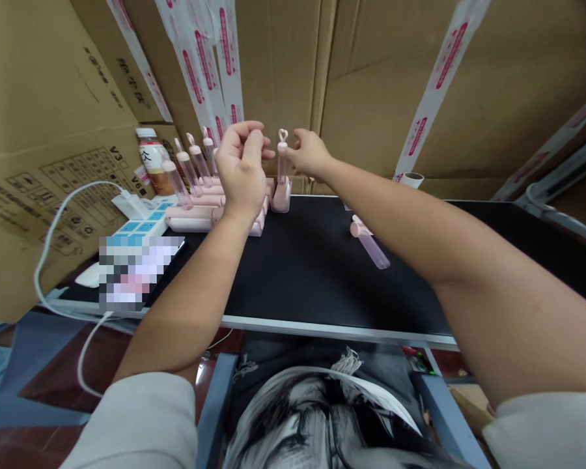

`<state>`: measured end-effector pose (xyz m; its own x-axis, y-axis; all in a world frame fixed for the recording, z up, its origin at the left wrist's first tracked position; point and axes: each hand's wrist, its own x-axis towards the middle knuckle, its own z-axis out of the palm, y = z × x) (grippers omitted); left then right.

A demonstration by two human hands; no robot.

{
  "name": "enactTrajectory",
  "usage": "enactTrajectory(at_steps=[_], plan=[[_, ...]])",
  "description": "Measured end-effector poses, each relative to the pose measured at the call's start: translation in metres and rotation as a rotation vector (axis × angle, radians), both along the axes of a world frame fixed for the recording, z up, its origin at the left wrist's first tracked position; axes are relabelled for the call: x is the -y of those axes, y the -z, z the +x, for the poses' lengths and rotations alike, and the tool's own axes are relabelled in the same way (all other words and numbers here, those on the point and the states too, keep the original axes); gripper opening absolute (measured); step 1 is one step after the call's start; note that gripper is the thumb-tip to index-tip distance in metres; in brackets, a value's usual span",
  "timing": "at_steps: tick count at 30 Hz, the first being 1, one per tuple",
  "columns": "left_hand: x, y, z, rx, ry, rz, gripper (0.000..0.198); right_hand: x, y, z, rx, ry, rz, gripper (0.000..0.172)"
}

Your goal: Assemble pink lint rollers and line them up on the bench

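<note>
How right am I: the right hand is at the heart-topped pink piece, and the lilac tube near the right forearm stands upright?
Not upright: in the head view, the lilac tube lies on the black tabletop near the right forearm. The right hand is at the heart-topped pink piece.

Left arm (195, 286) slants toward one o'clock, left hand (243, 166) loosely curled; right arm (415, 231) stretches toward ten o'clock, right hand (310, 154) partly bent, at left hand's three o'clock.

Single head-worn view, close, forward and down over forearms (190, 299) onto black table (297, 280)
</note>
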<state>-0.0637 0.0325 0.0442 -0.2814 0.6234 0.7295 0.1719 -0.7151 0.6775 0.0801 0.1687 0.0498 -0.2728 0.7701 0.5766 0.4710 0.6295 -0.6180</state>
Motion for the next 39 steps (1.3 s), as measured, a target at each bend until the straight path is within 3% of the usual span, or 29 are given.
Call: enactTrajectory(at_steps=[2, 4, 7, 10, 13, 18, 23, 26, 30, 35, 37, 39], plan=[[0.009, 0.000, 0.012, -0.037, 0.001, -0.040, 0.054, -0.001, -0.012, 0.030, 0.036, 0.022, -0.064, 0.035], [0.021, 0.001, 0.026, -0.096, 0.005, -0.089, 0.052, 0.002, -0.024, 0.072, 0.146, 0.005, -0.028, 0.026], [0.041, 0.006, 0.050, -0.273, 0.079, -0.180, 0.035, 0.021, -0.036, 0.144, 0.394, 0.072, -0.033, 0.012], [0.055, 0.017, 0.069, -0.591, 0.240, -0.280, 0.023, 0.058, -0.032, 0.205, 0.659, 0.195, -0.121, 0.008], [0.062, 0.029, 0.081, -0.874, 0.327, -0.295, 0.030, 0.099, -0.015, 0.240, 0.790, 0.226, -0.284, 0.019], [0.073, 0.041, 0.107, -1.305, 0.387, -0.321, 0.053, 0.140, 0.005, 0.255, 0.831, 0.170, -0.315, 0.030], [0.084, 0.051, 0.139, -1.657, 0.195, -0.355, 0.065, 0.150, 0.014, 0.251, 0.869, 0.173, -0.324, 0.039], [0.082, 0.055, 0.145, -1.686, 0.161, -0.359, 0.062, 0.152, 0.021, 0.244, 0.921, 0.206, -0.308, 0.033], [0.082, 0.051, 0.141, -1.681, 0.225, -0.249, 0.044, 0.160, 0.023, 0.238, 0.896, 0.205, -0.265, 0.027], [0.100, 0.044, 0.139, -1.709, 0.350, 0.077, 0.027, 0.172, 0.014, 0.245, 0.536, 0.122, -0.249, 0.028], [0.104, 0.043, 0.138, -1.682, 0.404, 0.070, 0.026, 0.173, 0.014, 0.249, 0.345, 0.018, -0.284, 0.034], [0.102, 0.044, 0.133, -1.606, 0.417, -0.070, 0.024, 0.173, 0.017, 0.251, 0.174, -0.132, -0.361, 0.045]])
